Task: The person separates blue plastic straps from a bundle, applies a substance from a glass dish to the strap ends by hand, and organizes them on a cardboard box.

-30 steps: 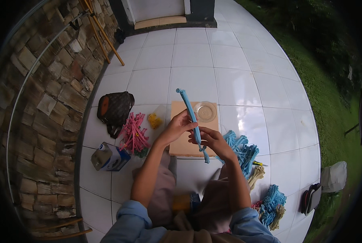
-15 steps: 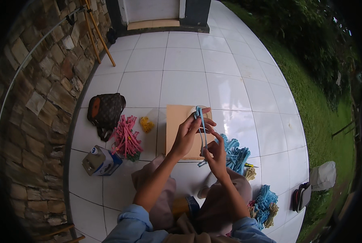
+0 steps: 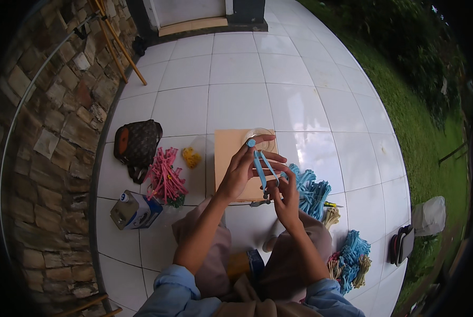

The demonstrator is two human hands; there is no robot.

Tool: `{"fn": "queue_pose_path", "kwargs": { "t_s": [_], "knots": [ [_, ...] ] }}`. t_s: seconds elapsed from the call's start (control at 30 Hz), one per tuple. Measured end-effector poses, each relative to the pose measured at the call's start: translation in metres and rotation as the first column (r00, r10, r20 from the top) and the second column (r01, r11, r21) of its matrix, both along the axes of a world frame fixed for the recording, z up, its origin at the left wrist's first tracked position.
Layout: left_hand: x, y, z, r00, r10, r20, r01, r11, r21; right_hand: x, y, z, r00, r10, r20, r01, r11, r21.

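Observation:
Above a tan board (image 3: 224, 153) my left hand (image 3: 237, 171) pinches a light-blue strap (image 3: 259, 168) between thumb and index finger, its other fingers stretched to the right. A small round blue piece (image 3: 251, 142) shows at the top of that pinch. The strap hangs down as a loop toward my right hand (image 3: 285, 198), whose bent fingers close on its lower end, where small dark bits show. Behind my left fingertips, a clear round dish (image 3: 259, 135) stands at the board's far edge. Just right of my right hand lies a heap of light-blue straps (image 3: 311, 196).
To the left lie a pink strap bundle (image 3: 166, 175), a yellow bundle (image 3: 191, 157), a brown bag (image 3: 138, 142) and a metal can (image 3: 135, 210). More blue and beige bundles (image 3: 355, 256) sit at lower right, near a dark flat item (image 3: 401, 245). A stone wall (image 3: 51, 142) borders the left.
The left hand has turned, bringing the round blue piece into view at its fingertips. The strap now slants as a wider loop between both hands. The whole view has shifted slightly.

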State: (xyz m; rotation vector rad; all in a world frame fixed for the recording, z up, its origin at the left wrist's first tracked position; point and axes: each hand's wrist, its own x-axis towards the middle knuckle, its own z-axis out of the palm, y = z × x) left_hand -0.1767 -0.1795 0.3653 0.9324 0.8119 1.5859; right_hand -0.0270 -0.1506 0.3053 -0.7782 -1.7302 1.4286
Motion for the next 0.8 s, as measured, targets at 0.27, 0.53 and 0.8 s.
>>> {"fn": "queue_pose_path", "kwargs": {
  "t_s": [0.27,0.53,0.8],
  "knots": [
    [0.007,-0.004,0.002,0.984,-0.056,0.167,0.055,0.998,0.012,0.012,0.014,0.003,0.92,-0.133,-0.37,-0.01,0.933,-0.36],
    [0.006,-0.001,-0.011,0.985,0.15,0.079,-0.149,0.989,-0.025,0.015,0.014,0.014,0.881,0.071,-0.467,-0.28,0.875,-0.395],
    [0.026,0.008,-0.03,0.98,-0.042,-0.193,0.016,0.991,-0.132,0.016,0.011,-0.002,0.951,0.258,-0.167,-0.305,0.863,-0.402]
  ]
}}
